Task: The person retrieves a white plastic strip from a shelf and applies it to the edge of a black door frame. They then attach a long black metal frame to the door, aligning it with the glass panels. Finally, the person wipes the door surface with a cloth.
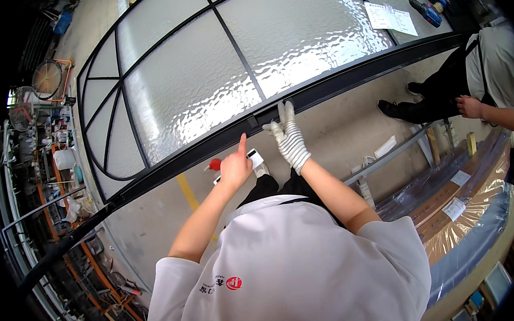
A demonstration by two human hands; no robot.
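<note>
A large arched panel of rippled frosted glass point(203, 75) in a black metal frame point(335, 86) lies flat in front of me. My right hand point(288, 137), in a striped work glove, rests with its fingers straight on the frame's near bar. My bare left hand point(235, 165) is just short of that bar, index finger pointing at it and the other fingers curled. A flat white object point(256, 157) shows past both sides of this hand; I cannot tell whether the hand holds it. A small red thing point(214, 163) lies beside it.
A blue cordless drill point(428, 6) and paper sheets point(391, 17) lie on the glass at far right. A co-worker's hand point(471, 107) and black shoes point(398, 110) are at right. Wrapped wooden boards point(463, 206) lie at lower right, fans point(45, 77) and cluttered racks at left.
</note>
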